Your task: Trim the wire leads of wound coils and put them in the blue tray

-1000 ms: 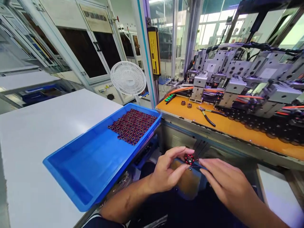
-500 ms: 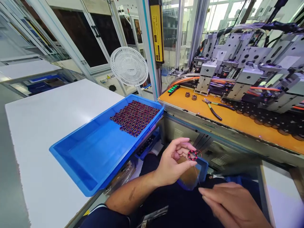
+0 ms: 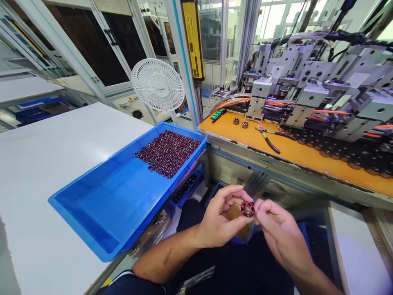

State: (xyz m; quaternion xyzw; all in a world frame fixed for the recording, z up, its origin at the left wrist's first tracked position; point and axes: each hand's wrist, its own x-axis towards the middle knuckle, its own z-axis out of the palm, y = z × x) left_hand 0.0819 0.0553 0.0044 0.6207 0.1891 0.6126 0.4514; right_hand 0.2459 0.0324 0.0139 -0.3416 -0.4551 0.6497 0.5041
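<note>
Ring with red windings (image 3: 243, 209) is held in the air to the right of the large blue bin (image 3: 113, 209), its open middle facing the head camera. The left hand (image 3: 217, 220), the one nearer the bin, is clamped on it, thumb at the lower edge and fingers curled along the upper side. The right hand (image 3: 281, 229), on the ring's side away from the bin, has its thumb and fingertips drawn in close at the rim, touching it or just beside it; I cannot tell whether they are clamped on the rim or on something too small to show.

The bin rests along the edge of a white counter (image 3: 61, 151), with a dense bed of small dark-and-red pieces (image 3: 170, 153) gathered at its far end. From the bin's far right corner an orange counter (image 3: 288, 157) runs off to the right. On it, going away from the bin, lie a green-and-black item (image 3: 218, 114), two small rings (image 3: 245, 126) near each other, pliers (image 3: 272, 144) with their handles spread, and a row of dark round pieces (image 3: 333, 150) before a grey machine (image 3: 313, 80). A white fan (image 3: 158, 88) stands behind the bin's far end.
</note>
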